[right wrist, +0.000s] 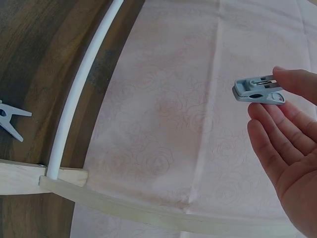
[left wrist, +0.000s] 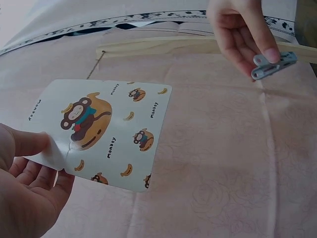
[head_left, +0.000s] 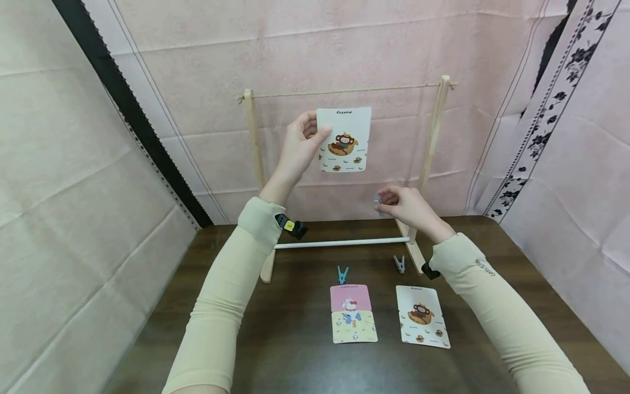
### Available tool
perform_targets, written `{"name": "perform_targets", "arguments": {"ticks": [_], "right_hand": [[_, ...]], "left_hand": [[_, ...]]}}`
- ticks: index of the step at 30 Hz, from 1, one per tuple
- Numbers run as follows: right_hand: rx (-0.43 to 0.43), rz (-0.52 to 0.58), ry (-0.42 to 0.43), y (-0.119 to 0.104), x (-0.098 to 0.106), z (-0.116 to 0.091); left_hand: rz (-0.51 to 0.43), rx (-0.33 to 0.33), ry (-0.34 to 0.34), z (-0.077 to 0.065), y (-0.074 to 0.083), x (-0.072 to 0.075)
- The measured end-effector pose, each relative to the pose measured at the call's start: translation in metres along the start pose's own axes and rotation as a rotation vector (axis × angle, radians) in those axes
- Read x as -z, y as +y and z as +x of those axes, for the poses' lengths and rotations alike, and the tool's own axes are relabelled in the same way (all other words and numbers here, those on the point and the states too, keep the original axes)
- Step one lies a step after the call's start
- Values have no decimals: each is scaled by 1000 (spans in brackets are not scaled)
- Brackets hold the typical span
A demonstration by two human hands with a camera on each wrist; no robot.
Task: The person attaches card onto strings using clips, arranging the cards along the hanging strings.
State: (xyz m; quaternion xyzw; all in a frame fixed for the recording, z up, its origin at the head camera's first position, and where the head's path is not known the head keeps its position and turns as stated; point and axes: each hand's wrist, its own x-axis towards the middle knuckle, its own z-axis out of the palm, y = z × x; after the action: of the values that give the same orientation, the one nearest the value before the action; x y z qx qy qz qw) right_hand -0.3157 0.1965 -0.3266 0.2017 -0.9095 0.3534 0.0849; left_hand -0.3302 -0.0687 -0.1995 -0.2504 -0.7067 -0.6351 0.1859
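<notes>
My left hand (head_left: pixel 301 143) pinches the edge of a white monkey card (head_left: pixel 344 140) between thumb and fingers. The card is held up below the string (head_left: pixel 344 92) of a wooden frame, apart from it as far as the head view shows. My right hand (head_left: pixel 409 207) pinches a grey-blue clothespin (right wrist: pixel 257 90) between thumb and fingertips, near the frame's right post (head_left: pixel 435 131). In the left wrist view the same clothespin (left wrist: pixel 274 66) shows to the right of the card (left wrist: pixel 99 134).
A pink-and-yellow card (head_left: pixel 353 314) and another monkey card (head_left: pixel 422 317) lie on the dark wooden table (head_left: pixel 290 350). Beyond them lie a blue clothespin (head_left: pixel 342 274) and a grey clothespin (head_left: pixel 400 264). A white rod (head_left: pixel 339 243) joins the frame's feet. Pale cloth (head_left: pixel 197 98) hangs behind.
</notes>
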Motion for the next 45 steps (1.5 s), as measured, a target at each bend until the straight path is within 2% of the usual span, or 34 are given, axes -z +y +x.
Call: {"name": "perform_targets", "arguments": {"ticks": [26,38,45], "right_hand": [[19,9,11,1,0,-7],[24,-3,15,2,4,-8],[-3,8,3,4,9,-12]], "left_hand": [[-30,84,43,28,-2,-2],[-64,116,24,37,-5,-3],[-53,146,6,44,-9,-2]]}}
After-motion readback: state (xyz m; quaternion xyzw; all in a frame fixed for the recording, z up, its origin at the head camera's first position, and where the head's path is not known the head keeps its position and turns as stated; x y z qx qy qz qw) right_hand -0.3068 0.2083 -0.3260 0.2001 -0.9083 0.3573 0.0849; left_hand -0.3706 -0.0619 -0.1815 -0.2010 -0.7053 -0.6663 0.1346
